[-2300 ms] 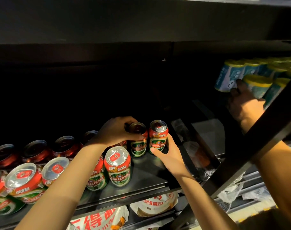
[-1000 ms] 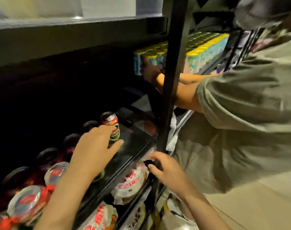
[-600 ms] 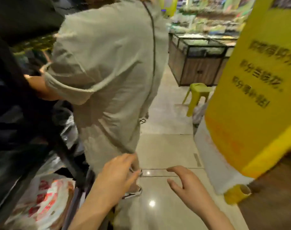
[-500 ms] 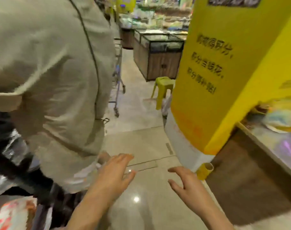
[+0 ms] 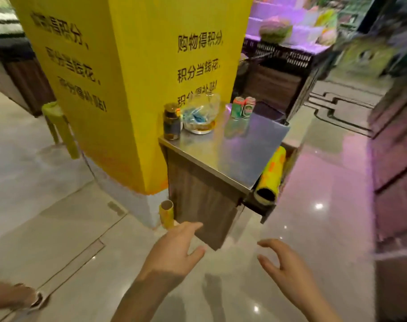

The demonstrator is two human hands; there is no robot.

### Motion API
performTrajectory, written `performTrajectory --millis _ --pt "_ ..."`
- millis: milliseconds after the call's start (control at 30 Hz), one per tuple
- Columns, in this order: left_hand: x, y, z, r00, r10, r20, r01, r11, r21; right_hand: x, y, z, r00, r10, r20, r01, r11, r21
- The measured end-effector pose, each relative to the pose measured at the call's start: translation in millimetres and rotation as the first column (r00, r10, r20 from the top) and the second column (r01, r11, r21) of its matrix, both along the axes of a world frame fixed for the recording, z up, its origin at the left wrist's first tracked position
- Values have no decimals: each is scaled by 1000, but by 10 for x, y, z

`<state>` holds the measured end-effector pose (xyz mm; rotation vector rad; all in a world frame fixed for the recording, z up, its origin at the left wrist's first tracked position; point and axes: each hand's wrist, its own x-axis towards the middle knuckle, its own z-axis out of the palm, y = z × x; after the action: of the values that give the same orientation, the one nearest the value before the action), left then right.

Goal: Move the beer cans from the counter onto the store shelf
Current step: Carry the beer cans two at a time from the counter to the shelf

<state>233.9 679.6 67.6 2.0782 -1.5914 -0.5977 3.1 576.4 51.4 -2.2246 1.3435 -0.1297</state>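
The fingers [image 5: 193, 226] of the left hand [image 5: 174, 252] were spread apart and slightly curled, holding nothing. The fingers [image 5: 266, 243] of the right hand [image 5: 284, 261] were likewise apart and curved, also empty. Both hands hung palm-down over the glossy floor [image 5: 58, 228], side by side and not touching each other.

The two cans [image 5: 243, 108] stood upright on the far part of the counter [image 5: 232, 147], touching each other, well apart from both hands and above them in the view. The pair stood nearer the right hand's line than the left's. The counter had a metal top and a wood-grain front, and it stood against a yellow pillar [image 5: 128, 89] printed with black characters.

On the counter's left part, near the pillar, stood a dark jar [image 5: 172, 122] with a bowl [image 5: 200, 129] just beside it, a clear plastic bag [image 5: 201, 108] resting in the bowl. A yellow roll [image 5: 270, 175] lay in an open drawer at the counter's right edge. A smaller roll [image 5: 166, 213] stood on the floor at the pillar's base. A green stool [image 5: 58, 126] stood left of the pillar.
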Motion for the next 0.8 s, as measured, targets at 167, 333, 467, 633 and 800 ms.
performTrajectory --millis 167,333,467,633,800 --pt "63 -753 -107 998 28 -61 -24 998 66 112 -743 -50 996 -29 84 27 999 23" --pt "406 -1693 -170 993 104 -63 -97 990 106 497 -1743 37 985 29 168 -28 1000 -11" --pt "627 -2545 -195 990 140 -20 -135 981 138 659 -2509 133 978 5 208 -2 1000 -13" --pt "627 -3530 -194 989 149 -22 -148 987 60 597 -3427 81 989 -10 148 10 1000 4" --pt "476 -4574 -269 998 51 -32 -49 997 62 587 -4524 -108 991 -20 136 13 999 52"
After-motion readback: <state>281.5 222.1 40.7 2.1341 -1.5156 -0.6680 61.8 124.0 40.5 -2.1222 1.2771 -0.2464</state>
